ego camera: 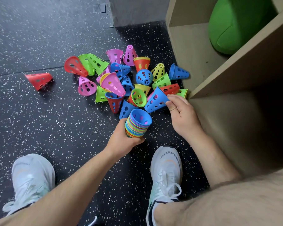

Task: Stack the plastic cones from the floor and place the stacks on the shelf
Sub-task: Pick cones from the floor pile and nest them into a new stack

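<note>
A pile of several perforated plastic cones in red, green, pink, blue and yellow lies on the dark speckled floor. My left hand grips a many-coloured stack of cones held mouth up, a blue one innermost. Just right of the stack, my right hand pinches the narrow end of a blue cone lying at the pile's near edge. One red cone lies apart to the left. The beige wooden shelf stands at the right.
A green ball fills the upper shelf compartment. My two white shoes stand on the floor on either side of my left forearm. A grey wall corner rises behind the pile. Bare floor stretches to the left.
</note>
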`<state>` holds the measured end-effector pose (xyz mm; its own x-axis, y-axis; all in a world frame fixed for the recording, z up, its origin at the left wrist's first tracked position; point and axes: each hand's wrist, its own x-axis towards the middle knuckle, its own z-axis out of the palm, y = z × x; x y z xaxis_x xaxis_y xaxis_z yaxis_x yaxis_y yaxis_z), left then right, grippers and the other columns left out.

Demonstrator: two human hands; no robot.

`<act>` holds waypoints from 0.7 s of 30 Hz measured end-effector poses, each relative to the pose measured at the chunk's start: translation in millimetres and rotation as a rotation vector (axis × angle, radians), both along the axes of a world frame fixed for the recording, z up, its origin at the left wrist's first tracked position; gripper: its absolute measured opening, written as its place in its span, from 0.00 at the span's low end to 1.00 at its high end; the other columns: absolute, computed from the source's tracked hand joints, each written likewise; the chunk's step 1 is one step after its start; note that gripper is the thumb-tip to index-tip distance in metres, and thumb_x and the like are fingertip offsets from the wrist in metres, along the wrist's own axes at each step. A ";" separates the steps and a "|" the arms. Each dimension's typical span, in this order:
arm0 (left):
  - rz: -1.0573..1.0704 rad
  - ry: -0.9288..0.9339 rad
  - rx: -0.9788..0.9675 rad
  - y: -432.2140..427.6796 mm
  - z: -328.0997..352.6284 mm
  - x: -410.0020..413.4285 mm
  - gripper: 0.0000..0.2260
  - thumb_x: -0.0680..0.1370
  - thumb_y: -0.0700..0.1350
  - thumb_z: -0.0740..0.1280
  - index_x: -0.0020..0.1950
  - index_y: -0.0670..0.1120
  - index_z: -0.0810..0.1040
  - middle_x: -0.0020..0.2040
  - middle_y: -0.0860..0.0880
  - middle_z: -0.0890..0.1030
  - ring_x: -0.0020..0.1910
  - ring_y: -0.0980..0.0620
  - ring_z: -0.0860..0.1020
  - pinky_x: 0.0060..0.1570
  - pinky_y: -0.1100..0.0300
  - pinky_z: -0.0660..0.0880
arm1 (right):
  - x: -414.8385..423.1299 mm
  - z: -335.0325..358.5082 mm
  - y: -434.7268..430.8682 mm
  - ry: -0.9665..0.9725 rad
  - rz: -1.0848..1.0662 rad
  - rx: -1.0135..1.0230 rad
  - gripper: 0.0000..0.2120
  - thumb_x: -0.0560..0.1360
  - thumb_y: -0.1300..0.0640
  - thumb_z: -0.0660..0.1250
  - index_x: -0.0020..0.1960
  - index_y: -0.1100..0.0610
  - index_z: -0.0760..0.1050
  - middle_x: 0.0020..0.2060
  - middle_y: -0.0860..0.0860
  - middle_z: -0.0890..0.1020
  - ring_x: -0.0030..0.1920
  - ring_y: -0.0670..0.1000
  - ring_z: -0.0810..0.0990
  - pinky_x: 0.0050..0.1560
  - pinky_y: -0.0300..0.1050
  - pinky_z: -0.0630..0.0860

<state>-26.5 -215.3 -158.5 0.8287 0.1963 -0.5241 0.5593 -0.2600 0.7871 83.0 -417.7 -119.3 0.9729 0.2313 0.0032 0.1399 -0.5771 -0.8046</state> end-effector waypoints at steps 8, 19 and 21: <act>0.048 -0.035 0.001 7.8 1.4 -0.2 0.32 0.66 0.42 0.83 0.64 0.52 0.71 0.54 0.53 0.82 0.46 0.62 0.80 0.50 0.62 0.77 | -10.6 5.2 24.5 0.125 0.332 -0.074 0.14 0.81 0.52 0.63 0.63 0.54 0.80 0.68 0.49 0.76 0.68 0.48 0.73 0.73 0.46 0.65; 0.145 -0.125 -0.088 19.7 2.7 -4.9 0.32 0.69 0.37 0.82 0.67 0.50 0.70 0.56 0.53 0.83 0.50 0.60 0.83 0.49 0.63 0.79 | -35.5 4.3 61.3 0.315 0.391 0.126 0.19 0.79 0.51 0.68 0.69 0.47 0.76 0.73 0.44 0.70 0.72 0.37 0.66 0.71 0.44 0.69; 0.148 -0.144 -0.089 21.1 3.5 -3.9 0.32 0.70 0.36 0.82 0.68 0.48 0.70 0.56 0.53 0.83 0.48 0.62 0.83 0.46 0.65 0.77 | -32.6 4.3 65.3 0.322 0.402 0.138 0.19 0.78 0.50 0.68 0.69 0.48 0.75 0.71 0.44 0.72 0.71 0.37 0.68 0.69 0.41 0.70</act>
<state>-30.4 -194.1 -154.9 0.8617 0.2796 -0.4234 0.4666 -0.1089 0.8777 50.4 -352.4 -115.0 0.7646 0.6044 -0.2240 0.0615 -0.4144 -0.9080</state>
